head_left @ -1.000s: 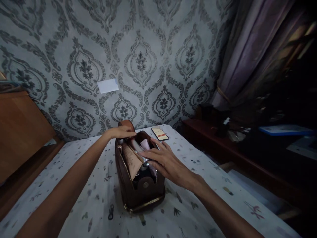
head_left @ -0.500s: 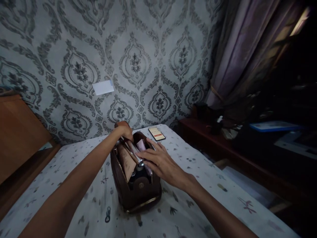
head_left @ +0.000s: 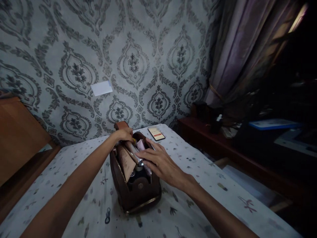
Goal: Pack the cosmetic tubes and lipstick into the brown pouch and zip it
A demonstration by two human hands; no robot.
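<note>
An unzipped dark brown bag (head_left: 142, 195) stands on the patterned white cloth. Inside it are a tan packet (head_left: 126, 165), a shiny cylindrical item (head_left: 132, 149), a pink item (head_left: 140, 144) and some dark things lower down. My left hand (head_left: 124, 135) reaches into the far end of the bag, fingers bent, beside something small and yellow (head_left: 134, 140); what its fingertips hold is hidden. My right hand (head_left: 160, 160) lies over the bag's right side with its fingers spread, the fingertips near the end of the shiny cylinder.
A lit phone (head_left: 156, 134) lies on the cloth (head_left: 193, 185) beyond the bag. Wooden furniture (head_left: 19, 135) stands at the left. On the right are a dark red ledge (head_left: 205, 142) and a blue-edged flat object (head_left: 273, 124). A patterned wall rises behind.
My left hand has lifted slightly and shifted a little left at the bag's far end, and the yellow item now shows beside it. My right hand has hardly moved.
</note>
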